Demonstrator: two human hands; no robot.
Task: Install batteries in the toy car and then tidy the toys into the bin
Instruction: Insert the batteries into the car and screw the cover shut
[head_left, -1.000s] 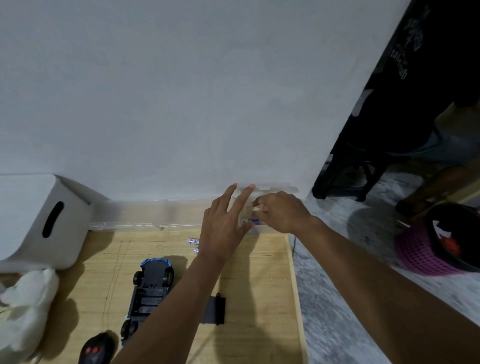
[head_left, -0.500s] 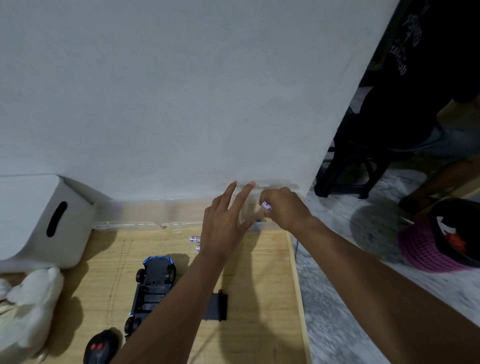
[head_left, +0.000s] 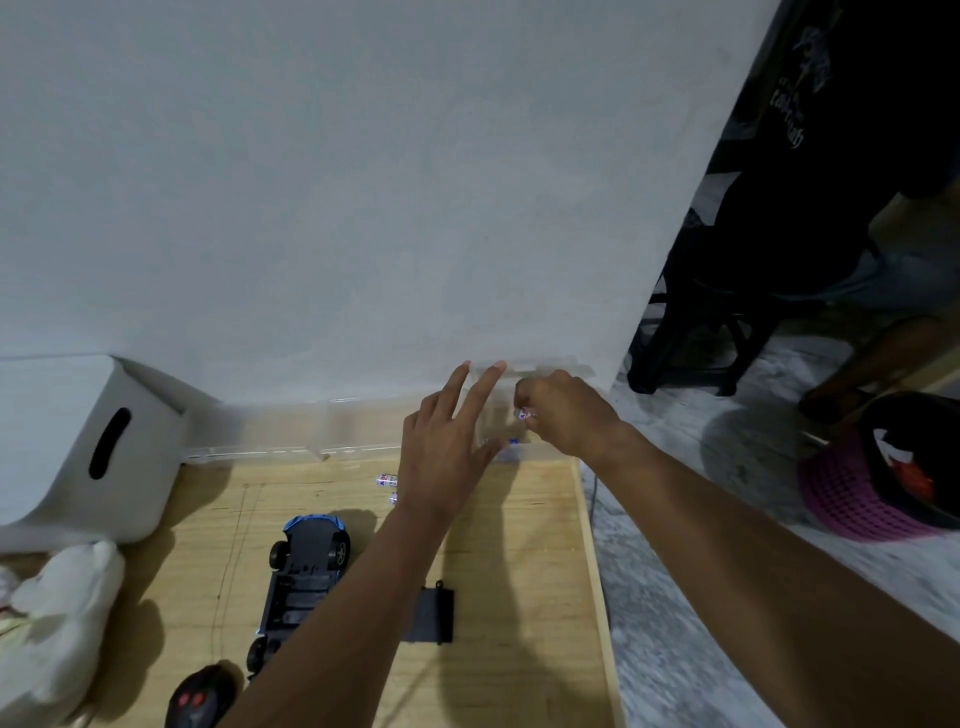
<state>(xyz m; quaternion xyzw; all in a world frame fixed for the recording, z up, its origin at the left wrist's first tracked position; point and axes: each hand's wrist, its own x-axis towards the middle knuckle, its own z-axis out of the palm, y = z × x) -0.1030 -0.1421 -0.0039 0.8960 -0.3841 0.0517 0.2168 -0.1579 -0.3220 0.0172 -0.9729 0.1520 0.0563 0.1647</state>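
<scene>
head view: only view, looking down along both forearms to a table (head_left: 519, 561) set against a wall (head_left: 363, 182)
left hand (head_left: 441, 457): reaches forward, palm down, fingers straight and spread, index and middle pointing up toward the wall; holds nothing; thumb is at the front of the clear box (head_left: 496, 415), contact unclear
right hand (head_left: 569, 415): just right of the left hand, over the clear box, fingers curled, fingertips pinching a battery (head_left: 523, 414)
battery: small, white with red and blue print, one end sticks out of the pinch toward the left hand, raised off the table
clear box: see-through plastic, at the table's far right corner against the wall; a blue-tipped item lies low inside, too blurred to name
loose batteries (head_left: 385, 479): two, lying on the table just left of the left wrist, near each other, beyond the car
car (head_left: 306, 571): blue, upside down, wheels up, dark underside showing, nose toward the wall; left forearm crosses its right rear
cover (head_left: 430, 616): dark flat panel, lying on the table right of the car, partly under the left forearm
remote (head_left: 200, 699): black with red buttons, bottom edge, near the car's rear
bin (head_left: 88, 447): white, slot handle, far left by the wall, apart from the car
plush (head_left: 57, 613): white, lower left, in front of the bin
off table: grey floor (head_left: 675, 571) at right, pink basket (head_left: 852, 499), black stool (head_left: 691, 338)
</scene>
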